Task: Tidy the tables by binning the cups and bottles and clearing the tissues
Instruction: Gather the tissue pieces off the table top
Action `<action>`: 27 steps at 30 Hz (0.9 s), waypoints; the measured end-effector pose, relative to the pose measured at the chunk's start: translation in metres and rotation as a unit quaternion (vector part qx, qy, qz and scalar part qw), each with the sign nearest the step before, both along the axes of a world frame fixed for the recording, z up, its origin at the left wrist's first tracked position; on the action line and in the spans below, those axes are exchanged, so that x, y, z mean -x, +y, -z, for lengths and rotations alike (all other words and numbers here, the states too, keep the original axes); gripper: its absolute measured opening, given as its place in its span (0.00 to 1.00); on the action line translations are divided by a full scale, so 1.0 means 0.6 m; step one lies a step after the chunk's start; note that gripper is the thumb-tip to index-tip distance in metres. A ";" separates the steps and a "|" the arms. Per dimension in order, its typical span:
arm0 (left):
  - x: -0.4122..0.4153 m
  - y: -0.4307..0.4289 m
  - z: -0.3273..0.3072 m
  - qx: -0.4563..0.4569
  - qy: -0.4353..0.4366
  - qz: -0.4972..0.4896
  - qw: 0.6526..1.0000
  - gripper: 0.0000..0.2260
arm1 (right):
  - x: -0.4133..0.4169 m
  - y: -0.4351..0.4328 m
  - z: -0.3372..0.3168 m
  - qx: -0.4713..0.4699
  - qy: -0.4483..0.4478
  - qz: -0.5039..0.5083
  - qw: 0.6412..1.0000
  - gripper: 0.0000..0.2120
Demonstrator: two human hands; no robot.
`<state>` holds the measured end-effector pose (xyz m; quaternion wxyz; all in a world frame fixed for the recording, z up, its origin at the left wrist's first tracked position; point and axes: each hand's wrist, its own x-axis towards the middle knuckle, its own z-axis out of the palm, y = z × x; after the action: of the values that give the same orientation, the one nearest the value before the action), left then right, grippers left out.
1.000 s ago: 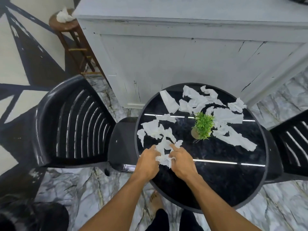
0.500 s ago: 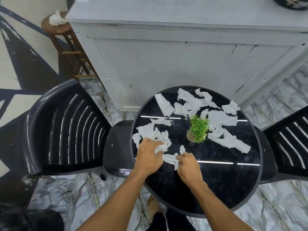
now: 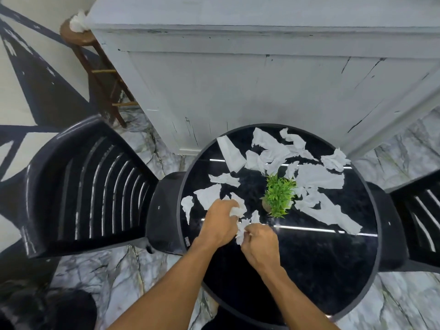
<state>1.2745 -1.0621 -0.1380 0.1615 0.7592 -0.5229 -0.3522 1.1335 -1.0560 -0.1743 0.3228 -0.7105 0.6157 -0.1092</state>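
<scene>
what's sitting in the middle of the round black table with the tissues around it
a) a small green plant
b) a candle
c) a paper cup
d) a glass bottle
a: a small green plant stands near the middle of the round black table, with torn white tissues scattered around it.

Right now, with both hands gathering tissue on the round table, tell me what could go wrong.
1. The small plant stands among the far tissues; a reach past it could tip it.
2. The tissue strip at the left edge of the table could slide off if swept.
3. The left hand grips a wad and the right hand pinches a scrap; adding more may drop pieces.
</scene>
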 end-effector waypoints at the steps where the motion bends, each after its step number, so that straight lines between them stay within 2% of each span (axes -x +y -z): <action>1: -0.004 0.000 -0.006 0.012 0.027 -0.028 0.999 0.17 | -0.009 -0.001 -0.007 -0.023 0.012 0.011 1.000 0.10; 3: -0.017 -0.003 -0.023 0.043 0.080 -0.094 0.991 0.21 | -0.028 -0.002 -0.024 -0.055 0.040 0.027 0.997 0.12; 5: -0.039 -0.008 -0.034 0.068 0.109 -0.163 0.978 0.21 | -0.044 -0.011 -0.034 -0.084 0.058 0.021 0.995 0.08; 8: -0.078 -0.013 -0.025 0.064 0.053 -0.199 0.976 0.17 | -0.054 -0.024 -0.038 -0.098 0.061 0.014 0.993 0.06; 10: -0.095 -0.009 -0.005 0.027 0.005 -0.158 0.987 0.13 | -0.051 -0.027 -0.034 -0.086 0.030 0.032 0.995 0.04; 13: -0.097 -0.001 0.024 -0.006 -0.050 -0.074 0.996 0.06 | -0.049 -0.024 -0.030 -0.046 -0.016 0.034 0.998 0.15; 15: -0.088 0.000 0.034 0.005 -0.049 -0.043 0.998 0.05 | -0.060 -0.030 -0.030 -0.011 -0.035 0.033 0.999 0.19; 18: -0.081 0.001 0.042 0.018 -0.039 0.002 0.999 0.09 | -0.085 -0.053 -0.038 0.056 -0.050 0.056 0.996 0.19; 20: -0.082 0.003 0.040 0.027 -0.016 0.004 0.999 0.11 | -0.105 -0.071 -0.044 0.073 -0.041 0.053 0.995 0.19; 23: -0.090 0.003 0.033 0.037 0.025 -0.006 0.999 0.23 | -0.132 -0.097 -0.055 0.039 -0.011 0.019 0.999 0.23; 24: -0.093 0.002 0.035 0.041 0.015 -0.002 0.999 0.22 | -0.140 -0.108 -0.056 0.022 0.005 0.002 1.000 0.25; 26: -0.098 0.006 0.041 0.058 -0.048 0.022 0.997 0.11 | -0.151 -0.129 -0.056 -0.010 0.050 -0.041 0.998 0.26; 27: -0.099 0.009 0.046 0.058 -0.075 0.032 0.995 0.09 | -0.154 -0.139 -0.055 -0.022 0.076 -0.060 0.995 0.26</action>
<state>1.3340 -1.0567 -0.1654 0.1541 0.7561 -0.5768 -0.2682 1.2256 -1.1396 -0.1413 0.2963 -0.7450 0.5972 -0.0222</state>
